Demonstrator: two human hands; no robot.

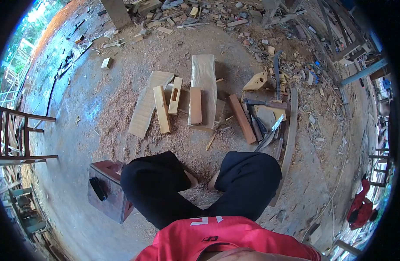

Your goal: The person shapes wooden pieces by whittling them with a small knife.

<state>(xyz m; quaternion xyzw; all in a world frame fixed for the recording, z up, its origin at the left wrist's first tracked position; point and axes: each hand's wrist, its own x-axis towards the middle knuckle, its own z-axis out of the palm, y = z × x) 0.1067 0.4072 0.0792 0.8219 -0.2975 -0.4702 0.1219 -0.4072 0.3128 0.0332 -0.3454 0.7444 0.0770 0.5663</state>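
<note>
Neither of my hands shows in the head view. In front of my knees, a reddish wood block [195, 105] lies on a thick pale wooden slab [203, 71]. Left of it are a long yellowish wood block [161, 109] and a shorter one with a slot cut in it [175, 95], both by a flat pale board [144, 104]. To the right lies a longer reddish-brown block [242, 118] beside a hammer [265, 103] and several hand tools. A pale wooden piece with a round hole [255, 81] sits above them.
Wood shavings [117, 117] cover the ground around the slab. A dark box [108, 189] stands by my left knee, and a long curved strip [289, 143] lies on the right. Wood scraps [191, 19] litter the far side. A wooden chair [21, 135] is at the left edge.
</note>
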